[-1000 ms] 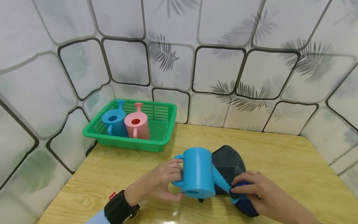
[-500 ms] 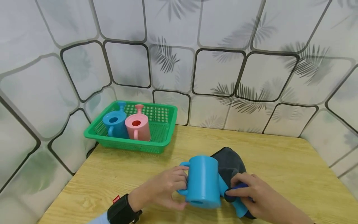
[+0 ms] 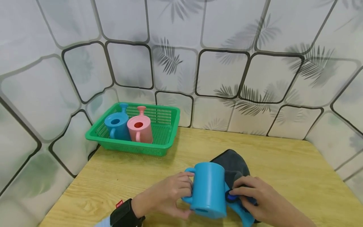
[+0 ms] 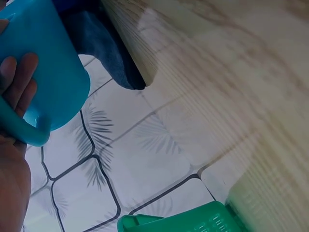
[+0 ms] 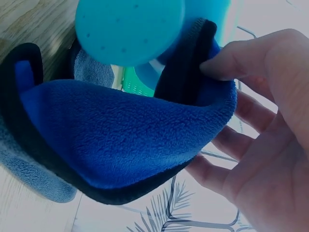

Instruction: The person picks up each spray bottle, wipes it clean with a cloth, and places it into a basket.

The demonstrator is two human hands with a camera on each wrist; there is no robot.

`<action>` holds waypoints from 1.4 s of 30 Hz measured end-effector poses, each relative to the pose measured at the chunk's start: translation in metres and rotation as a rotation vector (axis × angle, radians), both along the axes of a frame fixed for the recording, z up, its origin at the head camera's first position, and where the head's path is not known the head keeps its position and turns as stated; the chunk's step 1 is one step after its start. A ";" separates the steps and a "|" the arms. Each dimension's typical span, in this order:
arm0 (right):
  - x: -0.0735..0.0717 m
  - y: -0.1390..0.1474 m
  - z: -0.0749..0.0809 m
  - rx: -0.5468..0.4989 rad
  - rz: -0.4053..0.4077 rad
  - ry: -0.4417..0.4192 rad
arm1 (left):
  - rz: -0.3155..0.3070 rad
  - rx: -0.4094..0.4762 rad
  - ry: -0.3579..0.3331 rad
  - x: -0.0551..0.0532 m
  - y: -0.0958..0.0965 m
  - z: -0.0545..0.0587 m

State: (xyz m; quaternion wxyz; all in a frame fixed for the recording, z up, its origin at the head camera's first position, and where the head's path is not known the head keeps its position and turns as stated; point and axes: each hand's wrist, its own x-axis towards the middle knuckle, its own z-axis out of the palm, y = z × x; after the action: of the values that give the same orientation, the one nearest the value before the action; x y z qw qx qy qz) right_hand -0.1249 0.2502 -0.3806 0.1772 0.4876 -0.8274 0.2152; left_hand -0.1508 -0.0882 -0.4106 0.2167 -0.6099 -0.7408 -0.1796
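Note:
In the head view my left hand (image 3: 173,195) grips a light blue watering can (image 3: 210,189) by its handle, the body tilted with its base toward me. The can's long spout slants down to the right. My right hand (image 3: 256,197) pinches a two-sided cloth, dark grey (image 3: 231,160) and blue, against the spout. Seen from the right wrist, thumb and fingers hold the dark-edged blue cloth (image 5: 125,135) in a fold, next to the round, holed spout head (image 5: 128,31). The left wrist view has the can's curved handle (image 4: 24,125) in the palm.
A green plastic basket (image 3: 163,149) stands at the back left of the wooden table (image 3: 278,164). Inside are a blue watering can (image 3: 117,124) and a pink one (image 3: 141,129). A patterned wall covering (image 3: 175,75) rises behind the table.
The can has moved a little right and toward me, its spout end lower. My right hand has moved the cloth along the spout, closer to the can's body.

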 end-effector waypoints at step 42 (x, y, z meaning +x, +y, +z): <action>-0.029 0.029 -0.025 0.397 -0.297 -0.706 | 0.942 0.657 -0.575 -0.083 -0.074 0.032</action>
State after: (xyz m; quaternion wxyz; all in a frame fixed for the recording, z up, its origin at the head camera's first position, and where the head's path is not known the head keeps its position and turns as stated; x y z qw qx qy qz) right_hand -0.1539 0.2794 -0.4052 -0.1849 0.2842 -0.9239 0.1773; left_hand -0.2335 -0.1622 -0.3789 0.2407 -0.0485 -0.8643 -0.4390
